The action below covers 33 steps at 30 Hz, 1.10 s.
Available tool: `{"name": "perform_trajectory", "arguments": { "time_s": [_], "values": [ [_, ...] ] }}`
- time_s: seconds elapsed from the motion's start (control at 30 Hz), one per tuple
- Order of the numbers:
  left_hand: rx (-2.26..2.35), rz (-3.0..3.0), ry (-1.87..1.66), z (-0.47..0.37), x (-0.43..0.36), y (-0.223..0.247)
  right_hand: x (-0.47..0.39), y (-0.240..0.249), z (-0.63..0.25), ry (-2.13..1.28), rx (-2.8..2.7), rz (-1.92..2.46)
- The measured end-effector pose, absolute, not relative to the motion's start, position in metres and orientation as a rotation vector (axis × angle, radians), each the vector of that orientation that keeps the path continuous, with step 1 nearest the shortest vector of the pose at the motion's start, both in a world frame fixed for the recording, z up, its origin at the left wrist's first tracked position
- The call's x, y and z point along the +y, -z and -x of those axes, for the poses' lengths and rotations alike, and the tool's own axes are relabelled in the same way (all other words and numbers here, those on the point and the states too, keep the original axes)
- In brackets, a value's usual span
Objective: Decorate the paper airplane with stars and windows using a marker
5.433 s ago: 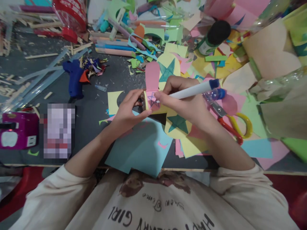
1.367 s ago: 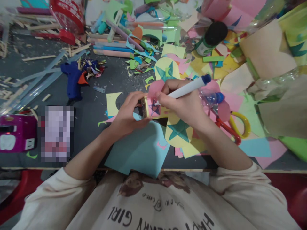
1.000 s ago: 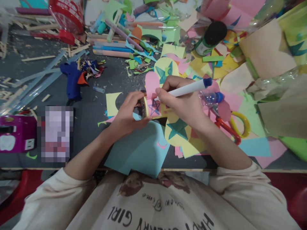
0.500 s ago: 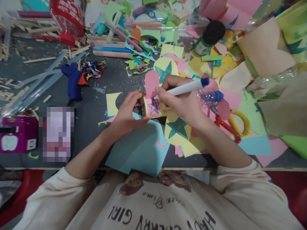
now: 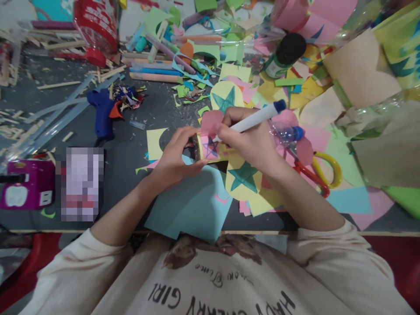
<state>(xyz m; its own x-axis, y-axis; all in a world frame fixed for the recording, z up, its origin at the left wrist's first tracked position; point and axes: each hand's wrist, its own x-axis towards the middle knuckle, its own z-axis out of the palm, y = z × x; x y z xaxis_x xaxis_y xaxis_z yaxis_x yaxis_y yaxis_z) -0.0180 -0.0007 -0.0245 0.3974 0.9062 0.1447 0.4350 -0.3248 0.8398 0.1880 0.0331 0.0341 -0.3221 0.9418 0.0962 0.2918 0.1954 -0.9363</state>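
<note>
My right hand is closed around a white marker with a blue end, its tip down at a pink paper piece. On the pink paper is a star drawn in dark blue lines. The pink piece lies over a small paper-covered object with a yellow side, whose kind I cannot make out. My left hand grips that object's left end between thumb and fingers. Yellow paper rounds with teal stars lie above and below my right hand. Blue-green paper is under my left wrist.
A blue glue gun and a phone lie left, near a purple box. Markers and paper scraps spread behind. Scissors, a small plastic bottle and a black-capped green bottle are right.
The upright pink flap has folded down toward me and now looks shorter. The marker tip has shifted slightly down; my left hand stays in place. The view has moved a little.
</note>
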Motion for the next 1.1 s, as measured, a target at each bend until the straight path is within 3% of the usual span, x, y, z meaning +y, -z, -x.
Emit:
{"name": "perform_trajectory", "arguments": {
  "time_s": [1.1],
  "values": [
    [1.114, -1.908, -0.865, 0.0168, 0.0006, 0.03, 0.0281, -0.0389, -0.1858, -1.236, -1.826, 1.018]
  ]
}}
